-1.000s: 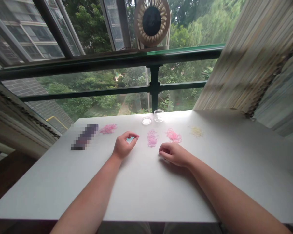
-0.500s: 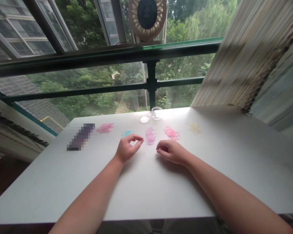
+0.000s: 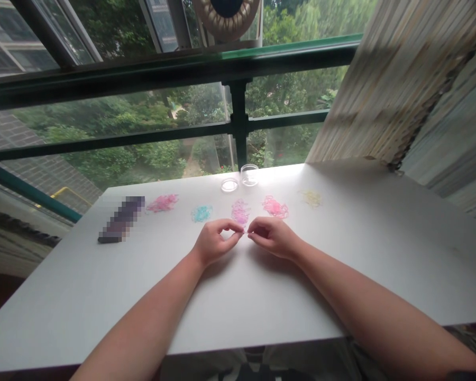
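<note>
left hand [image 3: 213, 243] and right hand [image 3: 276, 238] pinched closed, contents unclear, purple pile [image 3: 240, 211] lengthwise, near to far

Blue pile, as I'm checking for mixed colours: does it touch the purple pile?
No, white table separates the blue pile from the purple pile.

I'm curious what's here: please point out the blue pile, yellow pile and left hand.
Blue pile [image 3: 202, 214], head view: the pile's middle.
Yellow pile [image 3: 312, 199], head view: the pile's middle.
Left hand [image 3: 214, 241], head view: the hand's middle.
</note>
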Demonstrator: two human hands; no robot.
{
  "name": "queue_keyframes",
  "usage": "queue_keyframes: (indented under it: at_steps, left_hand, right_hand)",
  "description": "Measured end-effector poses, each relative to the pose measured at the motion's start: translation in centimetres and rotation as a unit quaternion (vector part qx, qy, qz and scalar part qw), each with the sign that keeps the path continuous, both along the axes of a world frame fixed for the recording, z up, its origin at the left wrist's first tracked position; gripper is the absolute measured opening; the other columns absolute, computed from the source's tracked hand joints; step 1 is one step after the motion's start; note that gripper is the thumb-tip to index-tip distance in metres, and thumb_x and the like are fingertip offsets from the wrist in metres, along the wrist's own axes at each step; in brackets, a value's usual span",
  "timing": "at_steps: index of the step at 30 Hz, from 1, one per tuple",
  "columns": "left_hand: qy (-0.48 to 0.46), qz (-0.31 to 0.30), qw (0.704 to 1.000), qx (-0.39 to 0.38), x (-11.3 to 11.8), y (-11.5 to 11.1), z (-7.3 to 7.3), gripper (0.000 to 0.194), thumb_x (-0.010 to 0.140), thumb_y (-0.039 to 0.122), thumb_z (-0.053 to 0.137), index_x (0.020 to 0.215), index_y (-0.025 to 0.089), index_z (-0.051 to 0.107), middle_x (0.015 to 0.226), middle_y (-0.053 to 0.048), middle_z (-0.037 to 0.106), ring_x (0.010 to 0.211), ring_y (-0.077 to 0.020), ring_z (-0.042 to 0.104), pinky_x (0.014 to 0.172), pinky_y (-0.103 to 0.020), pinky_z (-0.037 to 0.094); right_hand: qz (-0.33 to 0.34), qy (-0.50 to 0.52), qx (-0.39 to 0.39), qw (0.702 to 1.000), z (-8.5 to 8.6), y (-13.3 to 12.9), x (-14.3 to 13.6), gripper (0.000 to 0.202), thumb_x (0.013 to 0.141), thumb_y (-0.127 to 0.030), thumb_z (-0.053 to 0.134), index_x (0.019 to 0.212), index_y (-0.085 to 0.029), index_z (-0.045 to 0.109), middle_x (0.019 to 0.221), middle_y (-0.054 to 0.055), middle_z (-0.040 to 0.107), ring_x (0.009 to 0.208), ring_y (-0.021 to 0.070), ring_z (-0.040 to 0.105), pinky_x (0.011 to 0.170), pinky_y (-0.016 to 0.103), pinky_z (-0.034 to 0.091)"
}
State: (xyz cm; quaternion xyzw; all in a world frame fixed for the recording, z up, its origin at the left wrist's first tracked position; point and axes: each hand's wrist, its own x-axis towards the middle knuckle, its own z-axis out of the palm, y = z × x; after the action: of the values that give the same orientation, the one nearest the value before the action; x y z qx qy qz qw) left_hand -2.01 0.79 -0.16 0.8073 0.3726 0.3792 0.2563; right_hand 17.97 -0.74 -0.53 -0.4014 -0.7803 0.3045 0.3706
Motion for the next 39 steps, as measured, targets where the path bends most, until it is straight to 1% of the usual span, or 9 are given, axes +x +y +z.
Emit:
queue_keyframes:
  at_steps: [3, 7, 10, 19, 26, 31, 39]
  left_hand:
    - [0.014, -0.005, 1.000, -0.004, -0.03, -0.04, 0.16, 0.010, 0.076, 0.023, 0.062, 0.082, 0.018, 0.068, 0.081, -0.003, 0.071, 0.076, -0.0160, 0.064, 0.074, -0.027, 0.049]
    - [0.043, -0.025, 0.999, -0.002, -0.05, -0.11, 0.43, 0.013, 0.074, 0.027, 0.063, 0.084, 0.019, 0.067, 0.085, -0.005, 0.071, 0.081, -0.0183, 0.064, 0.078, -0.030, 0.049]
    - [0.043, -0.027, 0.999, 0.000, -0.06, -0.12, 0.48, 0.012, 0.076, 0.027, 0.062, 0.083, 0.019, 0.067, 0.085, -0.005, 0.070, 0.081, -0.0179, 0.064, 0.080, -0.030, 0.048]
    - [0.049, -0.032, 0.998, -0.006, -0.11, -0.13, 0.44, 0.009, 0.077, 0.023, 0.058, 0.080, 0.019, 0.065, 0.081, -0.003, 0.068, 0.077, -0.0162, 0.062, 0.076, -0.028, 0.046]
    - [0.057, -0.040, 0.997, -0.018, -0.09, -0.32, 0.56, 0.008, 0.077, 0.023, 0.057, 0.078, 0.019, 0.065, 0.078, -0.002, 0.067, 0.075, -0.0156, 0.061, 0.073, -0.026, 0.045]
    - [0.058, -0.042, 0.997, -0.025, -0.10, -0.35, 0.50, 0.008, 0.076, 0.022, 0.057, 0.078, 0.020, 0.065, 0.077, -0.002, 0.067, 0.072, -0.0148, 0.060, 0.070, -0.025, 0.045]
    - [0.055, -0.043, 0.997, -0.017, -0.20, -0.36, 0.41, 0.007, 0.076, 0.022, 0.057, 0.077, 0.019, 0.063, 0.077, -0.002, 0.067, 0.073, -0.0150, 0.060, 0.072, -0.026, 0.045]
  right_hand:
    - [0.000, -0.005, -0.002, 1.000, 0.12, -0.09, -0.04, 0.005, 0.076, -0.019, 0.055, 0.076, -0.017, 0.059, 0.056, -0.003, 0.049, 0.051, 0.0080, 0.041, 0.049, 0.020, 0.032]
    - [-0.003, -0.011, -0.005, 1.000, 0.17, -0.12, -0.03, 0.005, 0.077, -0.019, 0.054, 0.076, -0.017, 0.059, 0.055, -0.003, 0.048, 0.051, 0.0081, 0.041, 0.049, 0.020, 0.033]
    - [0.002, -0.014, -0.006, 1.000, 0.16, -0.14, 0.03, 0.005, 0.077, -0.019, 0.054, 0.076, -0.016, 0.058, 0.056, -0.003, 0.049, 0.051, 0.0080, 0.041, 0.049, 0.020, 0.033]
    - [0.002, -0.020, -0.023, 1.000, 0.16, -0.28, 0.04, 0.007, 0.079, -0.022, 0.053, 0.075, -0.017, 0.057, 0.057, -0.003, 0.049, 0.051, 0.0088, 0.040, 0.050, 0.021, 0.033]
    - [0.009, -0.044, -0.004, 0.999, 0.45, -0.55, -0.02, 0.008, 0.080, -0.020, 0.052, 0.073, -0.018, 0.054, 0.059, -0.002, 0.050, 0.053, 0.0096, 0.041, 0.051, 0.022, 0.034]
    - [0.008, -0.054, 0.002, 0.999, 0.51, -0.55, -0.04, 0.010, 0.082, -0.021, 0.050, 0.073, -0.018, 0.053, 0.061, -0.002, 0.051, 0.055, 0.0106, 0.041, 0.053, 0.023, 0.034]
    - [-0.001, -0.045, -0.026, 0.999, -0.06, -0.24, 0.28, 0.011, 0.083, -0.024, 0.049, 0.075, -0.018, 0.053, 0.061, -0.002, 0.050, 0.056, 0.0112, 0.043, 0.053, 0.024, 0.035]
